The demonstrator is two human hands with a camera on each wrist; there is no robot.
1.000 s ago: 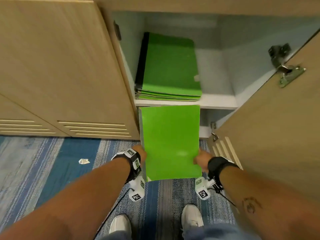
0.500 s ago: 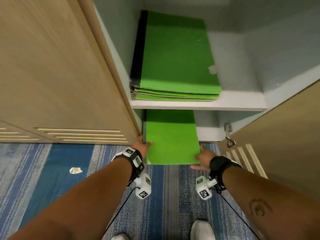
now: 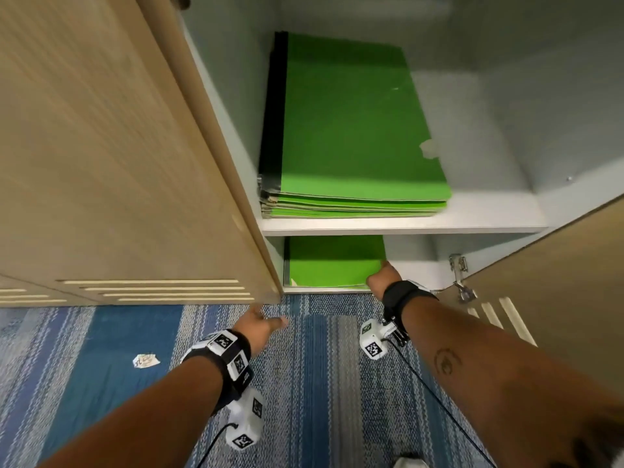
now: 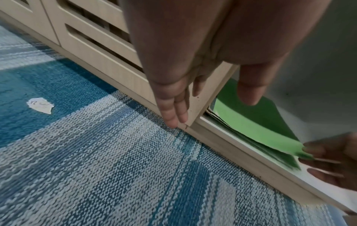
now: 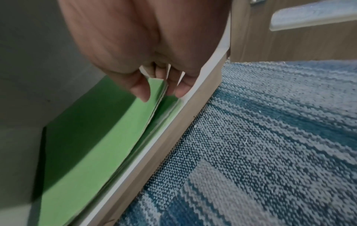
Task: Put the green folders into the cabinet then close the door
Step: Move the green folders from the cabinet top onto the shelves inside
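Observation:
The green folder [image 3: 334, 261] lies flat on the cabinet's bottom shelf, on other green sheets [image 5: 160, 116]. My right hand [image 3: 381, 275] pinches its front right corner, thumb on top and fingers beneath, as the right wrist view [image 5: 160, 93] shows. That corner is lifted a little in the left wrist view [image 4: 270, 134]. My left hand [image 3: 270, 319] hangs over the carpet by the closed door's bottom corner, fingers straight [image 4: 177, 116] and holding nothing. A stack of green folders [image 3: 354, 130] sits on the upper shelf [image 3: 489, 214].
The cabinet's wooden door [image 3: 557, 315] stands open at the right, with its hinge [image 3: 459, 275] near my right wrist. A closed slatted door [image 3: 118, 163] fills the left. A paper scrap [image 3: 146, 360] lies on the blue striped carpet [image 3: 320, 383].
The folder has slid from in front of the cabinet fully onto the bottom shelf. My left hand let go of it and drew back over the carpet. My right hand still holds its corner.

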